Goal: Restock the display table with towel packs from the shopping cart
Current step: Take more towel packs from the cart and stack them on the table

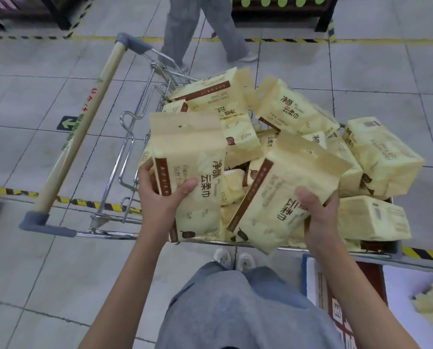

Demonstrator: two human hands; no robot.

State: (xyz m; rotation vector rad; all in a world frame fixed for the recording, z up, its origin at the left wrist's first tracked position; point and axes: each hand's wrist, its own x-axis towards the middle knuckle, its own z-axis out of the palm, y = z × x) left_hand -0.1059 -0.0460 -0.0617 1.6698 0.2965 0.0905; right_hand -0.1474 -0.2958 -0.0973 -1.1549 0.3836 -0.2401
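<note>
Two towel packs lifted over the shopping cart (125,172).
Left hand (160,195) grips one towel pack (187,157) at centre; right hand (316,210) grips another pack (281,195) beside it, above the heap (376,152).

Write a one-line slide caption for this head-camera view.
Left hand holds one towel pack, right hand holds another pack, above the shopping cart heaped with more; a passer-by walks beyond.

Grey tiled floor (34,102) with yellow-black hazard tape (84,203).
</note>
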